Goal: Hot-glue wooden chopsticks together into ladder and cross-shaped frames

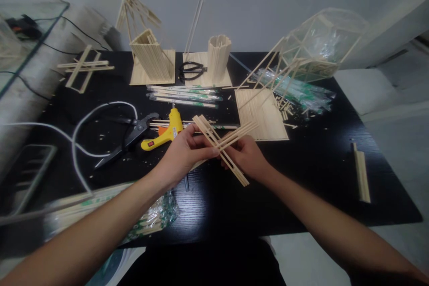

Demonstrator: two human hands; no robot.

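Above the front middle of the black table, both my hands hold a cross-shaped frame of pale wooden sticks [231, 161]. My left hand [187, 147] pinches it near the crossing, thumb on top. From the right, my right hand [250, 156] is closed around the frame's far side; its fingers are partly hidden behind the sticks. Just left of my left hand lies a yellow hot glue gun [174, 125]. A flat stick panel [263, 118] rests beyond my right hand.
Big shears [127, 138] and a white cord [75, 143] lie left. Wrapped chopsticks [182, 94] are in the middle. Two stick-walled towers [150, 56] stand at the back, with black scissors [192, 71] between. A stick-and-film model [321, 40] is at back right; a small stick piece [362, 176] lies right.
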